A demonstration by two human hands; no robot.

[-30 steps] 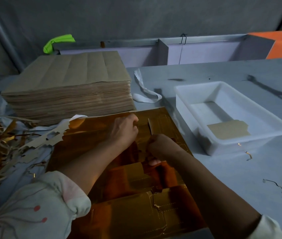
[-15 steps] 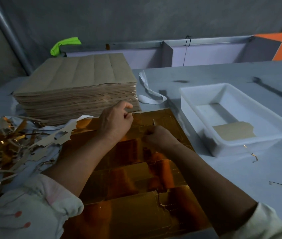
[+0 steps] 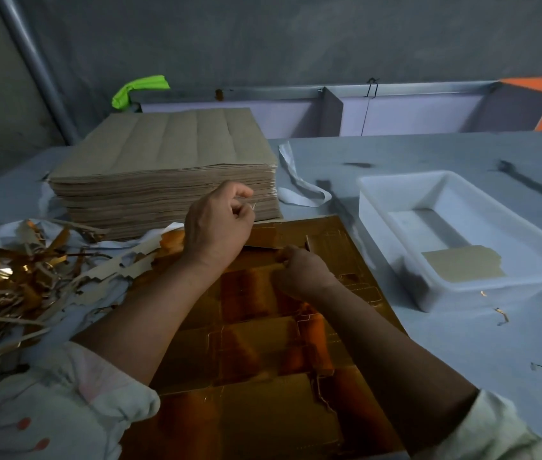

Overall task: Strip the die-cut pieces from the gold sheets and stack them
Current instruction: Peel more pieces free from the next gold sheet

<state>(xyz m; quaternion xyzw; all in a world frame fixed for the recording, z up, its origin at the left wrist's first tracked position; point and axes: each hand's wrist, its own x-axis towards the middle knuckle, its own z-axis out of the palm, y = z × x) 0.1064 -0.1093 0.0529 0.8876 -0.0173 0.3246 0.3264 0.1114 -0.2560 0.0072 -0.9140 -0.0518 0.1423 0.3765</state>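
A gold die-cut sheet [image 3: 256, 386] lies flat on the table in front of me, its cut lines showing. My left hand [image 3: 218, 224] is raised over the sheet's far edge and pinches a thin sliver of waste strip [image 3: 253, 206] between thumb and fingers. My right hand [image 3: 299, 268] rests on the sheet near its far end, fingers curled and pinching the sheet's material beside a small raised tab [image 3: 307, 243]. A white plastic tray [image 3: 395, 194] to the right holds one stripped piece [image 3: 462, 267], brown side up.
A tall stack of sheets [image 3: 166, 171], brown side up, stands behind the gold sheet. A heap of gold and brown waste strips [image 3: 24, 287] covers the table at left. A white strap [image 3: 299, 187] lies near the stack. Small scraps [image 3: 501, 315] dot the table at right.
My left hand has lifted up and away from the sheet toward the stack, pulling a thin strip with it. My right hand has stayed pressed on the sheet.
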